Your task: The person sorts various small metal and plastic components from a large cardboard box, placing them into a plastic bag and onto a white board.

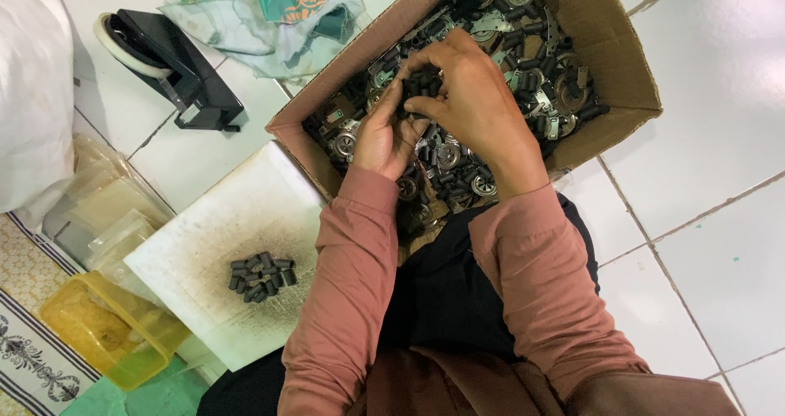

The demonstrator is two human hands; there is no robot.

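While hands grip rollers.

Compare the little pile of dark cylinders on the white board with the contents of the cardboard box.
The pile of dark cylinders is small and holds only one kind of piece; the cardboard box is filled with many pieces, dark cylinders mixed with round metal parts. The pile lies untouched on the white board; the box's contents are being handled by the left hand and right hand. Both hold the same short dark cylinders.

Dusty-pink long sleeves to the wrists, bare hands, black garment over the lap
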